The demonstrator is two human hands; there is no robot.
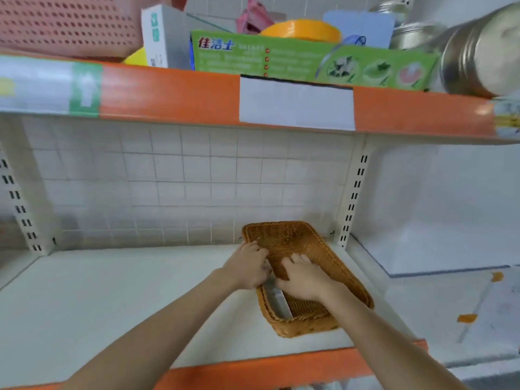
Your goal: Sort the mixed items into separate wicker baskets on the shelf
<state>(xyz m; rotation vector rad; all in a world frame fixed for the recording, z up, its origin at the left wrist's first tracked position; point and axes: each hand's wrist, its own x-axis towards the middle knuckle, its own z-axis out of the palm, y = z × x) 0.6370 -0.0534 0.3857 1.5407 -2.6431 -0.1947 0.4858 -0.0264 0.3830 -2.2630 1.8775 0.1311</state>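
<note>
One wicker basket [309, 246] sits on the lower shelf [112, 291], with one grey packet [277, 301] in it and two hands [247, 266] [304, 280] over it. On the upper shelf [168, 91] I count one pink plastic basket [64, 23], one green box [281, 60], one white box [163, 35] and at least two steel pots [478, 52] [410, 35].

Bright, even light with soft shadows; overall motion blur, wide-angle bending at edges, glare on the steel pot [484, 52].
</note>
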